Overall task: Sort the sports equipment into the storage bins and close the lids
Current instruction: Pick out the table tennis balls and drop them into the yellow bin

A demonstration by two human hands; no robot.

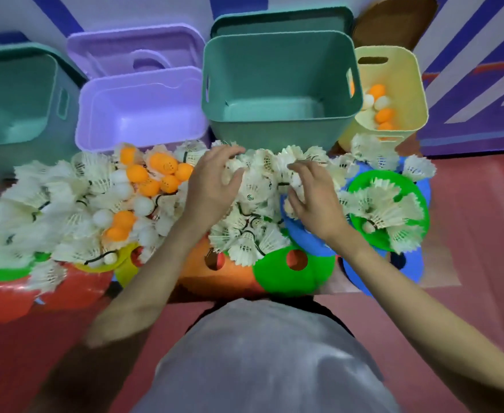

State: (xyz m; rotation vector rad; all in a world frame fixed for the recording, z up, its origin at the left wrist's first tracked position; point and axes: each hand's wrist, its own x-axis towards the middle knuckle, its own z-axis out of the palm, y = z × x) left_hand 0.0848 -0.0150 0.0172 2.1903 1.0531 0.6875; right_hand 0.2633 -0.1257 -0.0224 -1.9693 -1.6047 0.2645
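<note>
While both hands [212, 186] [310, 198] clutch feathery white shuttlecocks [253, 186], smooth teal bin [280, 126] gapes.

The teal bin [280, 93] straight ahead stands open, its mouth unobstructed from above. Shuttlecocks [253, 186] heap against its near wall, ping-pong balls [155, 174] crowd the left, and flat cones [292, 272] line the near floor.

Single head cam, wide-angle, looking steeply down and forward, close over the shuttlecock pile [244, 210]; bins [280, 93] at frame top.
</note>
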